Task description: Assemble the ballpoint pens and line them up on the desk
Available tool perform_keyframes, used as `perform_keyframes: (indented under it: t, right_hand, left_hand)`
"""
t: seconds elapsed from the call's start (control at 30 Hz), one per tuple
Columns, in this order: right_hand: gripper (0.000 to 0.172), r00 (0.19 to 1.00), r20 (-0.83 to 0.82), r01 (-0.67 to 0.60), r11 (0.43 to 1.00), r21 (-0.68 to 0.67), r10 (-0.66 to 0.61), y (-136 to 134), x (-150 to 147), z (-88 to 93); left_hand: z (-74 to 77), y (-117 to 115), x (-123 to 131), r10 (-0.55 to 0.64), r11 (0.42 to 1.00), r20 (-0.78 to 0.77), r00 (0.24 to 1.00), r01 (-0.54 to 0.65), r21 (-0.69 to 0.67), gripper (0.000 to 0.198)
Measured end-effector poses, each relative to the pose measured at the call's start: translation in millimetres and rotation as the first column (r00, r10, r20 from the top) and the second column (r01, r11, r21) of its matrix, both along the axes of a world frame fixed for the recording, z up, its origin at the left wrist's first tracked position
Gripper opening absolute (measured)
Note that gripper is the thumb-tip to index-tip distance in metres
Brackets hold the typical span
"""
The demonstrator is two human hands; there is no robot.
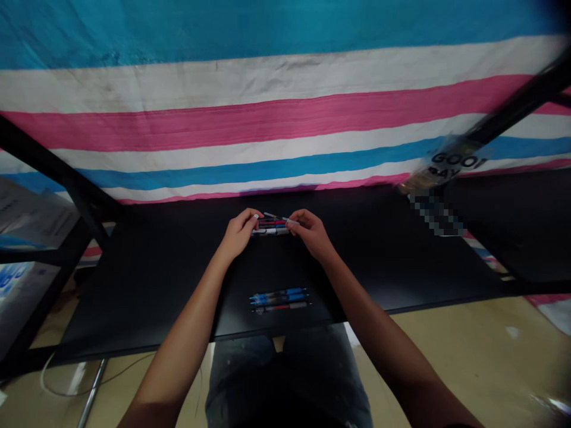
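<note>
Gripping pen bundle, left hand and right hand closed on its ends, keeping it aligned; three pens lie parallel below it.

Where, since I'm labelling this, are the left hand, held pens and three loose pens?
left hand point(239, 233), head view, back of the hand
held pens point(272, 224), head view, middle of the bundle
three loose pens point(280, 300), head view, middle pen's barrel

This looks like a makeshift workspace, perhaps a workshop: a flat black tabletop on a black metal frame stands against a blue, white and pink striped tarpaulin. Beneath lies a bare tan floor.
</note>
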State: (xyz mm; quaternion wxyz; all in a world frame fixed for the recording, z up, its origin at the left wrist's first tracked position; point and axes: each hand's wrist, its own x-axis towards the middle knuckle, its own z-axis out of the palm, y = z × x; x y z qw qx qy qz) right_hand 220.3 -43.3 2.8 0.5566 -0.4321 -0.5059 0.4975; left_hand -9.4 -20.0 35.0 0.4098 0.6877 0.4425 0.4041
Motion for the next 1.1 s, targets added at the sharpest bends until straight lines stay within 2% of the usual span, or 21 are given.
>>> perform_keyframes:
  t: [0.1,0.17,0.3,0.43,0.6,0.77,0.93,1.1]
  right_hand:
    - [0.029,1.000,0.001,0.004,1.000,0.002,-0.004,0.4,-0.1,0.0]
    - [0.029,1.000,-0.003,0.005,1.000,0.000,-0.005,0.8,-0.1,-0.2]
    - [0.028,1.000,-0.023,-0.006,1.000,-0.003,0.006,1.2,0.2,-1.8]
    - [0.028,0.999,-0.023,-0.027,1.000,-0.013,0.026,0.8,0.8,-2.1]
    - [0.024,0.999,-0.005,-0.051,0.999,-0.009,0.051,-0.8,-0.9,3.3]
    - [0.026,0.999,0.013,-0.038,0.999,-0.017,0.038,-1.6,-3.0,7.1]
    - [0.023,0.999,0.002,-0.045,0.999,-0.003,0.045,-0.7,-1.4,3.8]
    - [0.026,1.000,0.000,-0.002,1.000,0.007,0.002,0.7,0.3,-0.1]
  left_hand:
    - [-2.2,3.0,1.3,-0.032,0.982,0.210,0.977,0.069,-0.174,0.024]
    - [-1.8,3.6,2.1,-0.023,0.968,0.318,0.948,0.101,-0.231,0.025]
    - [1.8,2.7,1.9,-0.005,0.944,0.462,0.887,0.157,-0.291,0.027]
    - [5.0,1.8,0.9,0.090,0.887,0.581,0.809,0.200,-0.417,0.029]
    - [7.0,0.9,1.1,0.139,0.841,0.618,0.774,0.237,-0.486,0.034]
    - [7.9,0.3,1.5,0.138,0.820,0.628,0.766,0.267,-0.506,0.030]
    - [9.8,-0.6,-0.7,0.092,0.789,0.632,0.770,0.331,-0.518,0.029]
    - [10.1,-2.7,-2.9,0.002,0.716,0.639,0.769,0.445,-0.538,0.031]
